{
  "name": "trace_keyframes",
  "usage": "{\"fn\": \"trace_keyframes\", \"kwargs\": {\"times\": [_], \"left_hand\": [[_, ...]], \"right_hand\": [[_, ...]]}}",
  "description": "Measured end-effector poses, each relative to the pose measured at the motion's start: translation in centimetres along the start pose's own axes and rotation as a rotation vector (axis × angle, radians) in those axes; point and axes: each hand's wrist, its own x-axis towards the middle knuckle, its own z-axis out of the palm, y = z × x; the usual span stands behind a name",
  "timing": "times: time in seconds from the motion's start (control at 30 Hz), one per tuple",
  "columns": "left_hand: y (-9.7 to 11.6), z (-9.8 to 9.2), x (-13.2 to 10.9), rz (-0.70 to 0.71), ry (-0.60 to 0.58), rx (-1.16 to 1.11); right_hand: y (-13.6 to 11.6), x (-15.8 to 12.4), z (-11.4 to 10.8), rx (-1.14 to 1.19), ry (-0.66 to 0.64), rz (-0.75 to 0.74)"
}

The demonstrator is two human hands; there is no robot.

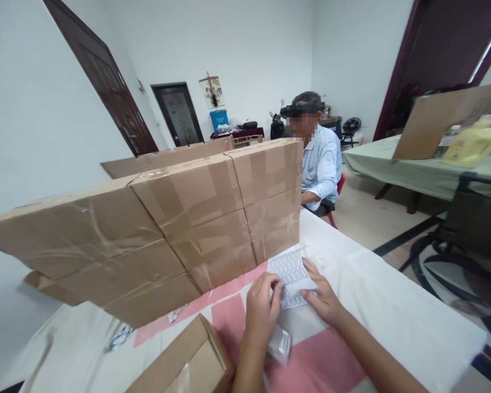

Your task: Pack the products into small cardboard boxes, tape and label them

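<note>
A white sheet of small labels (291, 271) lies on the table in front of a taped cardboard wall. My left hand (261, 308) is curled with its fingertips pinching at the sheet's left edge. My right hand (324, 297) rests on the sheet's right side, fingers bent and pressing it down. Just below my left hand lies a small clear plastic packet (281, 344).
A wall of taped cardboard boxes (180, 218) stands across the white and pink table (376, 305). An open cardboard box (184, 363) sits at the near edge. A seated person (319, 158) is behind the boxes. A second table (413, 169) with cardboard and a yellow bottle (472, 143) stands at right.
</note>
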Motion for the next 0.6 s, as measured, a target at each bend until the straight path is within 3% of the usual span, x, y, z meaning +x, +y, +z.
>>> {"fn": "trace_keyframes", "kwargs": {"times": [0.2, 0.3, 0.37, 0.47, 0.53, 0.6], "left_hand": [[1.1, -0.9, 0.6, 0.071, 0.054, -0.03], [4.3, -2.2, 0.3, 0.164, 0.055, 0.041], [7.4, -4.1, -0.6, 0.244, 0.067, 0.113], [11.9, -8.1, -3.8, 0.418, 0.098, 0.138], [13.4, -11.1, -6.8, 0.525, 0.03, 0.161], [13.4, -13.8, -10.3, 0.556, -0.056, 0.29]], "right_hand": [[1.9, -0.1, -0.3, 0.059, -0.008, 0.241], [1.1, 0.3, -0.3, 0.242, 0.161, 0.567], [0.1, 0.2, -0.3, 0.328, 0.303, 0.774], [-1.9, -1.3, -0.4, 0.401, 0.412, 0.922], [-3.3, -2.8, -0.5, 0.488, 0.419, 1.028], [-4.5, -4.3, -0.6, 0.579, 0.365, 1.143]]}}
